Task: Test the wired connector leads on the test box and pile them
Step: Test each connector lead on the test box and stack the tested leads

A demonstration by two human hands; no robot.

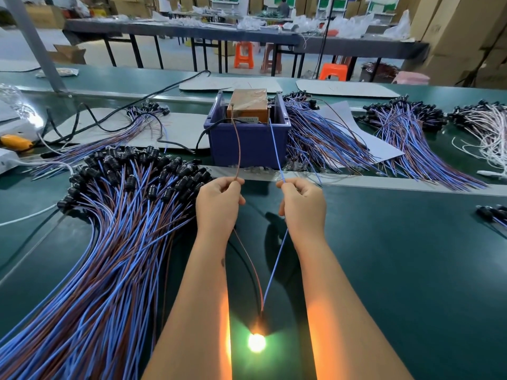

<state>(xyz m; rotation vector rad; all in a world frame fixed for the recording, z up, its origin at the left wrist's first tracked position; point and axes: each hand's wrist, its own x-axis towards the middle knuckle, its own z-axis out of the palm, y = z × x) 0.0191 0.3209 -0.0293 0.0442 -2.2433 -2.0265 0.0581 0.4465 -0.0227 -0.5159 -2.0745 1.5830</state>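
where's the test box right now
In the head view the test box sits inside the blue bin at centre, beyond both hands, between the wire piles on the left and right.

Head view, looking down (close), forward

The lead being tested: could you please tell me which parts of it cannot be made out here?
Head view only:
- Lamp end: washed out by its own glare.
- Wire tips at the test box: too small to see contact.
- Pinched wire sections: covered by left hand and right hand.
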